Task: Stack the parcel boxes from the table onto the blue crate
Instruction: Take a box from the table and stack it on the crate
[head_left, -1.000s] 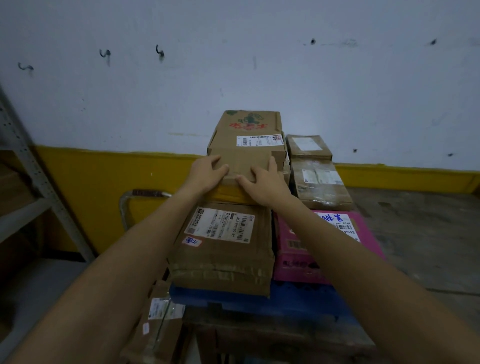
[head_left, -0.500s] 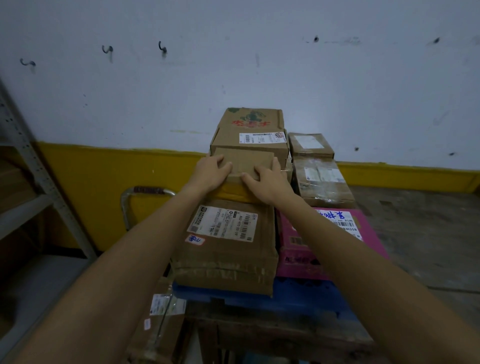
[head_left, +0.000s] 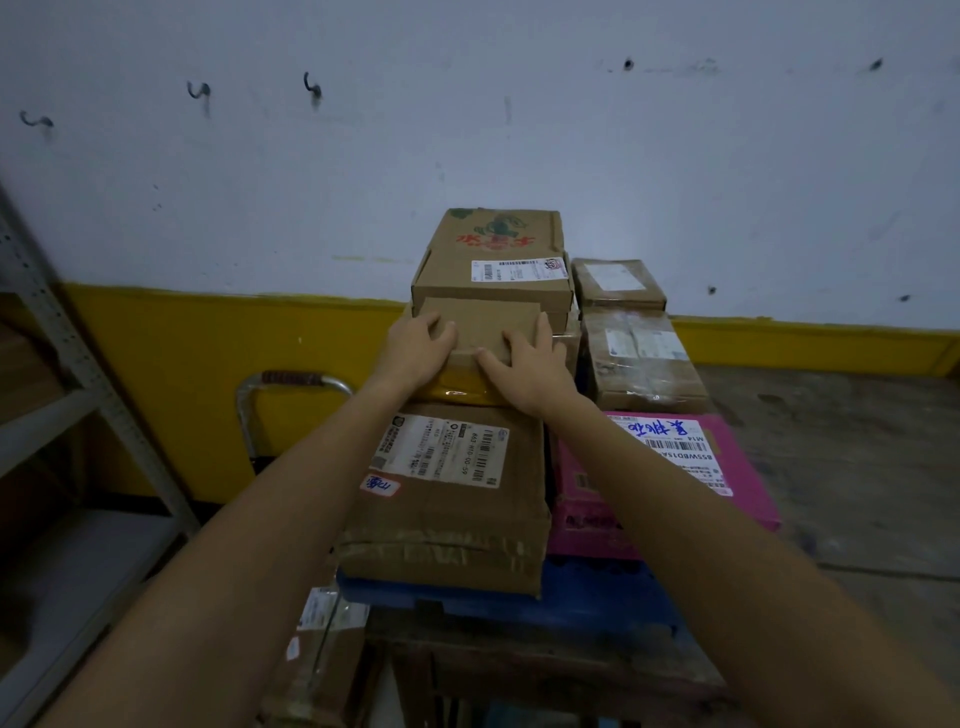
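We grip the small box (head_left: 483, 325) with left hand (head_left: 415, 353) and right hand (head_left: 530, 369), fingers (head_left: 541, 336) curled over its top, likely squaring it. Printed box (head_left: 493, 254) just past the fingers serves as backstop. Blue crate (head_left: 597, 587) sits well below them, under the stack.

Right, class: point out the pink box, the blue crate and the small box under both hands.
pink box (head_left: 576, 538): head view, front face.
blue crate (head_left: 587, 592): head view, front rim.
small box (head_left: 483, 327): head view, bare top face.
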